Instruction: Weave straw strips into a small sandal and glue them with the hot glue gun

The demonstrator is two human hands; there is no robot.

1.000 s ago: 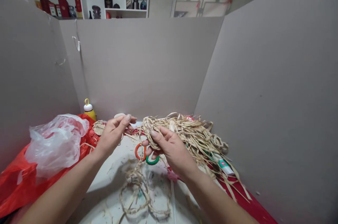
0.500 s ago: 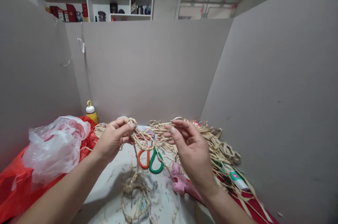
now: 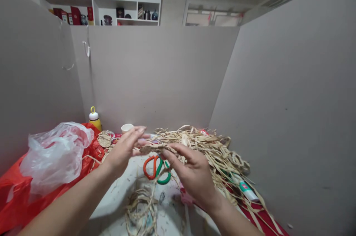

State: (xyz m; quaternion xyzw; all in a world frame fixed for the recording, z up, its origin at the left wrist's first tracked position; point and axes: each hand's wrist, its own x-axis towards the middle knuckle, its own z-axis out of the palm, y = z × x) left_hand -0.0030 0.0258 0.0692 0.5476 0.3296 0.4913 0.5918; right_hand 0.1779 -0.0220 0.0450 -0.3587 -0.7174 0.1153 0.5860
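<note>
A bundle of braided straw cord (image 3: 152,148) is pinched between the thumb and fingers of my right hand (image 3: 194,167). My left hand (image 3: 125,150) is at the bundle's left end with its fingers stretched out and apart; whether its fingertips touch the cord I cannot tell. From the bundle a strand runs down to a loose coil of the same cord (image 3: 141,206) on the white tabletop (image 3: 111,206). Just below the held bundle lie scissors with one orange and one green handle (image 3: 164,179); their blades are hidden. My right hand partly covers a pink glue gun (image 3: 186,196).
A heap of dry straw strips (image 3: 205,145) spreads behind and right, beside a white-and-green bottle (image 3: 248,191). At left are red and clear plastic bags (image 3: 55,154), a yellow bottle (image 3: 95,120), a coiled straw disc (image 3: 104,139) and a white cup (image 3: 127,128). Grey partitions (image 3: 155,80) surround the table.
The braided bundle went from my right hand to my left, then back into my right. My left fingers have opened off it. The bundle now lies flatter, seen edge-on.
</note>
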